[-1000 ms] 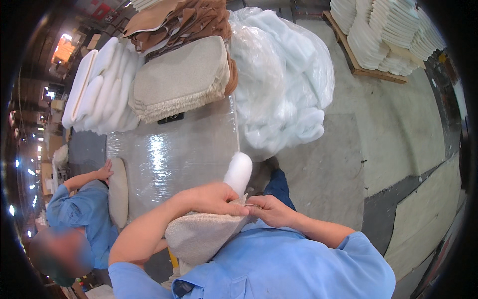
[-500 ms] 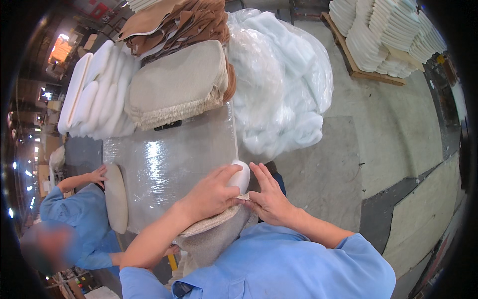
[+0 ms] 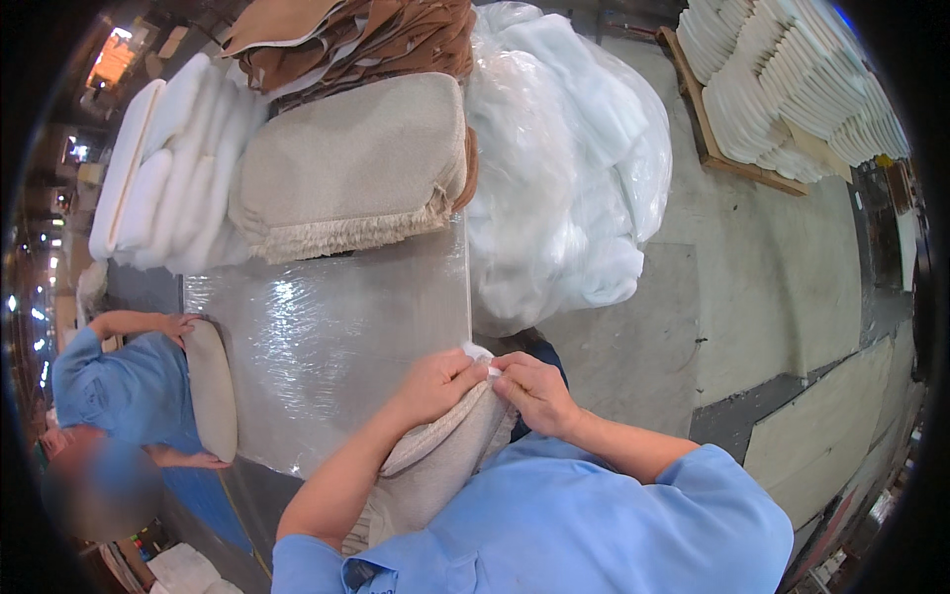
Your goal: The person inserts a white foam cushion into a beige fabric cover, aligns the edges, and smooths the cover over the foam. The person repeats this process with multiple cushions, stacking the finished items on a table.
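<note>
Against my body leans a beige woven fabric cover [image 3: 435, 460], tilted, its far corner drawn up between my hands. White padding [image 3: 479, 351] pokes out at that corner, just beyond my fingertips. My left hand [image 3: 442, 384] is closed on the left side of the cover's edge, thumb toward the opening. My right hand [image 3: 535, 390] pinches the edge from the right, its fingertips almost meeting the left ones. A small white bit shows between the two hands; what it is I cannot make out.
A plastic-wrapped table [image 3: 346, 327] carries stacked beige fabric pieces [image 3: 351, 158], brown pieces [image 3: 356, 45] and folded white padding [image 3: 163, 168]. Bagged white padding [image 3: 564, 168] bulges beyond its right side. At left a co-worker [image 3: 129, 396] holds a beige cushion [image 3: 212, 386]. A loaded pallet [image 3: 732, 163] stands far right.
My hands have come closer together, with the right fingers curled in to a pinch. Less white padding shows above the cover. The co-worker's cushion now has a hand at each end.
</note>
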Demonstrator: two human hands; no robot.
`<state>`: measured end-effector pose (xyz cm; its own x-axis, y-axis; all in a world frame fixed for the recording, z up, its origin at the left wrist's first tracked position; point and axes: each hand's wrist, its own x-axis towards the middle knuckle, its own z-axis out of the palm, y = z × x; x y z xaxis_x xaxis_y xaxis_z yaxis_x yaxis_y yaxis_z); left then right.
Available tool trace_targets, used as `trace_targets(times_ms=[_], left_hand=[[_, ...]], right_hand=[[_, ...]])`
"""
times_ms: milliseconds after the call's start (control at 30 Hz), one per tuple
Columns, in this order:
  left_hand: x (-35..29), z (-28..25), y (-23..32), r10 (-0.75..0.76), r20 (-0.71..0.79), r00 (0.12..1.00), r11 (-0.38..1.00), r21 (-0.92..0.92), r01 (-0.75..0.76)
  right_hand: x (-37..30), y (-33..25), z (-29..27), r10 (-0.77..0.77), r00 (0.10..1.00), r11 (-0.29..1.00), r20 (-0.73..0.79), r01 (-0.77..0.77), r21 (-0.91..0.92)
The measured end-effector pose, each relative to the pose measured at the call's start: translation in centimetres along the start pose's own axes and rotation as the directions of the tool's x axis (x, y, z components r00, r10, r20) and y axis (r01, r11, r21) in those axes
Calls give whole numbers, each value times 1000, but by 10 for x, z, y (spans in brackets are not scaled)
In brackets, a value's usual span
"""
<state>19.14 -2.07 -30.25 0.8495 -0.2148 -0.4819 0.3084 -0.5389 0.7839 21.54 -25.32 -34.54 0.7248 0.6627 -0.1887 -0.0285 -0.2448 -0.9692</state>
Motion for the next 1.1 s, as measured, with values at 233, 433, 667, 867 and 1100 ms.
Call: trace_targets(times_ms=[233, 433, 667, 867, 1100], left_hand=[[21, 12, -21, -122, -55, 991, 928, -361, 94], [31, -9, -28, -240, 108, 965, 912, -315, 262], [29, -11, -45, -357, 251, 900, 724, -535, 436], [41, -8, -62, -459, 309, 833, 726, -410, 552], [54, -15, -97, -439, 401, 804, 587, -550, 595]], right_hand=[[30, 17, -9, 227, 968, 906, 103, -249, 343], [48, 38, -13, 242, 930, 831, 277, -346, 435], [55, 52, 5, 283, 895, 755, 344, -430, 496], [54, 77, 18, 306, 865, 727, 398, -482, 489], [68, 105, 31, 304, 865, 824, 400, -449, 345]])
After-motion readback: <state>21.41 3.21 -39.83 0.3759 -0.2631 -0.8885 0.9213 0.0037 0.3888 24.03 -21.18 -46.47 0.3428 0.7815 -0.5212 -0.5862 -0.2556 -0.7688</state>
